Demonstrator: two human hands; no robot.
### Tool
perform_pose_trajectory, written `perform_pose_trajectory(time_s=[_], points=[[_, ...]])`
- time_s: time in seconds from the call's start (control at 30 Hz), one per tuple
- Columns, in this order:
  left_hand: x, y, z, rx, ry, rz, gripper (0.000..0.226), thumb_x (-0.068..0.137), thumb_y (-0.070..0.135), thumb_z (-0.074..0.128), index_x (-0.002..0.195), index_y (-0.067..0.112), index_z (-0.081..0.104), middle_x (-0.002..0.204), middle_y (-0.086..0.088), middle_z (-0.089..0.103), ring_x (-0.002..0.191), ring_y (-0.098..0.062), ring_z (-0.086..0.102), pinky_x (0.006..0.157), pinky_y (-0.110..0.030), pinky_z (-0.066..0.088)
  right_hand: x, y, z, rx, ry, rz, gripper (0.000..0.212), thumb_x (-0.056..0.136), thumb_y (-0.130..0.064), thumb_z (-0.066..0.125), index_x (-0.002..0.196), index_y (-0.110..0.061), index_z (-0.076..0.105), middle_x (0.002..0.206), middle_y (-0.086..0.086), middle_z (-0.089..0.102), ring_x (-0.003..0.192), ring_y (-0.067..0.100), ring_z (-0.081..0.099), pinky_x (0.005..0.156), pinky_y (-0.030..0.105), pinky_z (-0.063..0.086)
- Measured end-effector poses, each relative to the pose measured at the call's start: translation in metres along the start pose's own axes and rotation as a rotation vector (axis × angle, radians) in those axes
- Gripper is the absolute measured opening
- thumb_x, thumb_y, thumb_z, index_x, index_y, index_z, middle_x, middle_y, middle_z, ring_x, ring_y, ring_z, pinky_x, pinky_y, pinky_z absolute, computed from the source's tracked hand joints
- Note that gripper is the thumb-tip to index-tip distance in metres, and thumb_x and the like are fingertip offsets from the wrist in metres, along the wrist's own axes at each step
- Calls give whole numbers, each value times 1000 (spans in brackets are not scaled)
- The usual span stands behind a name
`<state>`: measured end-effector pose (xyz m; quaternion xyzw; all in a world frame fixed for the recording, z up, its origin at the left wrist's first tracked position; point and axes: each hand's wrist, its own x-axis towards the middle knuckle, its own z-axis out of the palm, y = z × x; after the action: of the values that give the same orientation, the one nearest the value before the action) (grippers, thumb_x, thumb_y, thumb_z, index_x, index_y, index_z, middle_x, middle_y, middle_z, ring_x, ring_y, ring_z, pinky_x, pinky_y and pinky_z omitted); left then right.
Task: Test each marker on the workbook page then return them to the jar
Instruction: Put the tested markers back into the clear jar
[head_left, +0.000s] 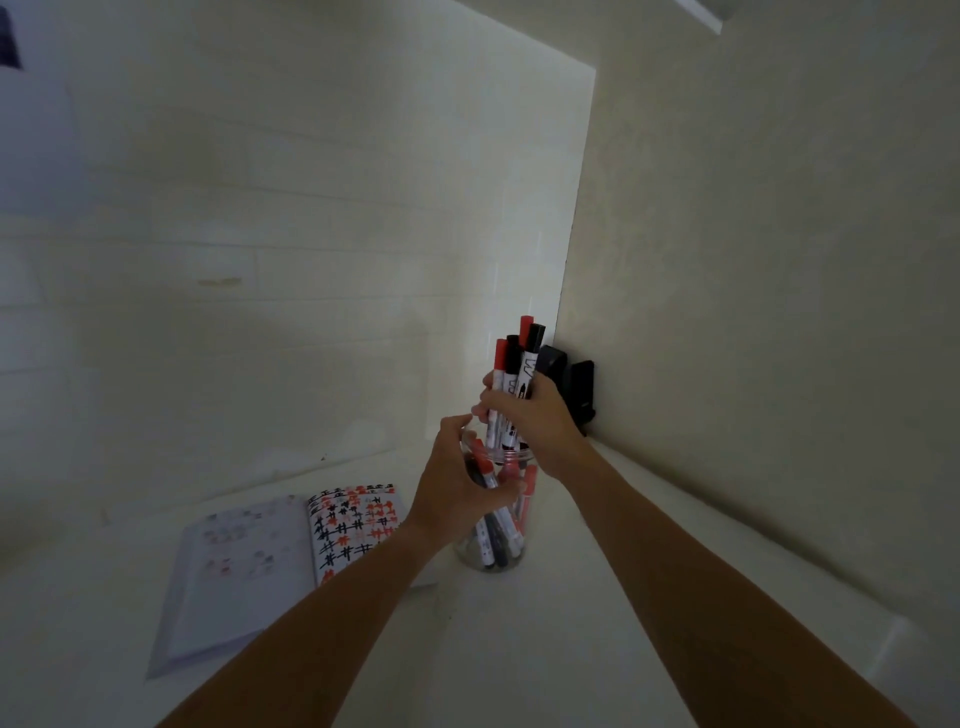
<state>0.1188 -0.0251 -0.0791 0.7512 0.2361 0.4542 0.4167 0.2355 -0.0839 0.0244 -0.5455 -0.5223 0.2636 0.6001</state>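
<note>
Clearly at the return step: bundle of markers, red and black caps up, white barrels printed in black, gripped in the right hand just above the mouth of the jar, right of centre in the frame. Fingers curled round the bundle, tips pointing down toward the opening. Clear jar, standing upright on the desk, already holding several more markers with red and black caps, leaning at angles inside. Left hand wrapped round the jar's upper part, thumb and fingers curved against the glass, steadying it.

Judged from the workbook lying open at lower left, right page crowded with red and black hatch marks: testing looks largely done, return in progress. Next move probably calls for lowering the bundle straight down so the tips clear the rim and slip between the markers already inside, then loosening the grip; crowded jar, so some risk of a barrel catching on a cap below. Left grip best kept firm against tipping.

Beyond the jar, a black object against the wall corner, kind not clear. Pale wall behind, dim light throughout.
</note>
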Motion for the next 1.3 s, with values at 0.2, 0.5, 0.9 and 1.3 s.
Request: perform_pose_trajectory(time_s=[0.2, 0.5, 0.9, 1.3], points=[[-1, 2, 0, -5, 14, 22, 93, 57, 53, 92, 131, 32, 39, 121, 6, 65, 105, -18, 70, 89, -45, 60, -1, 2, 2, -251, -41, -59, 49, 83, -26, 82, 122, -22, 53, 97, 3, 74, 85, 18, 75, 84, 36, 62], [-1, 2, 1, 44, 35, 71, 89, 63, 40, 92, 133, 29, 39, 123, 6, 62, 110, -13, 66, 94, -39, 58, -1, 21, -1, -713, -24, -261, 21, 89, -37, 73, 79, -32, 55, 88, -11, 54, 83, 10, 56, 82, 30, 46], [-1, -1, -1, 57, 16, 61, 107, 55, 65, 88, 139, 31, 33, 126, 6, 62, 109, -16, 67, 90, -41, 59, -7, 42, -16, -573, 86, -349, 25, 102, -33, 56, 124, -24, 64, 109, -7, 68, 100, 7, 65, 94, 38, 56], [-4, 1, -2, 141, 15, 31, 114, 53, 68, 84, 146, 31, 28, 135, -1, 53, 115, -18, 62, 99, -38, 55, -1, 31, -20, -745, -94, 167, 34, 99, -34, 52, 78, -10, 61, 74, 6, 60, 63, 13, 52, 60, 23, 40]])
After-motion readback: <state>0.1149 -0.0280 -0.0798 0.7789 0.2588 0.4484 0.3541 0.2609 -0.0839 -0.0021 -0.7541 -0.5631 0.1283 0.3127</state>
